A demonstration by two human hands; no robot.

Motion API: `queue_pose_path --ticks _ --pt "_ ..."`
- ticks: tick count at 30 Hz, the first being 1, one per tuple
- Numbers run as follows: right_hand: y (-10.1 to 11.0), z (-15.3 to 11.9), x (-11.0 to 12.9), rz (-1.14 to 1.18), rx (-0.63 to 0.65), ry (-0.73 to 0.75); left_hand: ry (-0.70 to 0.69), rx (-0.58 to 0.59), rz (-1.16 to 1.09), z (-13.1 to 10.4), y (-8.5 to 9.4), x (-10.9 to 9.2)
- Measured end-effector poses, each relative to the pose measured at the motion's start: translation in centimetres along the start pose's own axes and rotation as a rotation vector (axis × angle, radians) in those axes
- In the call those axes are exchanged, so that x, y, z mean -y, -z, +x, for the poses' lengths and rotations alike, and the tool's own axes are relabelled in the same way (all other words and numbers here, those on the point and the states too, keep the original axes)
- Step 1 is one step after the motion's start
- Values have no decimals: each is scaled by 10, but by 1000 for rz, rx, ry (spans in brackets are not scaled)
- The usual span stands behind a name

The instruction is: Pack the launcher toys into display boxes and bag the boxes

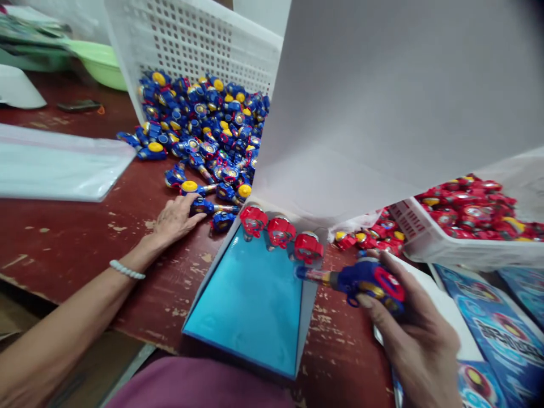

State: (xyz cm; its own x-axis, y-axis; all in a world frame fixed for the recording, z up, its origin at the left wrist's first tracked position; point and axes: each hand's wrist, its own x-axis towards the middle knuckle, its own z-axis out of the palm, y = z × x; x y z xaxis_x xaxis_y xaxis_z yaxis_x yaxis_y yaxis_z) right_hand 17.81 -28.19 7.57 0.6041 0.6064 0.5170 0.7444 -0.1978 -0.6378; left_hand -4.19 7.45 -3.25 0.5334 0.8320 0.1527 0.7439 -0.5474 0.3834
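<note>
My right hand [419, 334] grips a blue toy [369, 283] with a clear-tipped shaft pointing left over the right edge of an open box [250, 306] with a blue bottom. Three red toys [280, 231] stand in a row at the box's far end. Left of the box, my left hand [176, 221] has its fingers round the end of another blue toy [212, 207] lying on the table. The box's tall white lid [361, 102] rises behind the row. More blue toys [204, 124] spill from a tipped white basket.
At the right, a white basket [467, 249] holds red toys [471, 209], and more lie beside it. Printed blue cards [497, 328] are at the lower right. Plastic sheets [55, 164] lie on the left, with a green bowl [102, 62] behind.
</note>
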Motion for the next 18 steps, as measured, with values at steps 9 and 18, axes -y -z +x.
queue_pose_path --ticks 9,18 --pt "-26 3 -15 77 352 231 98 -191 -652 -11 13 0" --pt "-25 20 -15 66 383 307 175 -514 -1173 -43 80 -23"
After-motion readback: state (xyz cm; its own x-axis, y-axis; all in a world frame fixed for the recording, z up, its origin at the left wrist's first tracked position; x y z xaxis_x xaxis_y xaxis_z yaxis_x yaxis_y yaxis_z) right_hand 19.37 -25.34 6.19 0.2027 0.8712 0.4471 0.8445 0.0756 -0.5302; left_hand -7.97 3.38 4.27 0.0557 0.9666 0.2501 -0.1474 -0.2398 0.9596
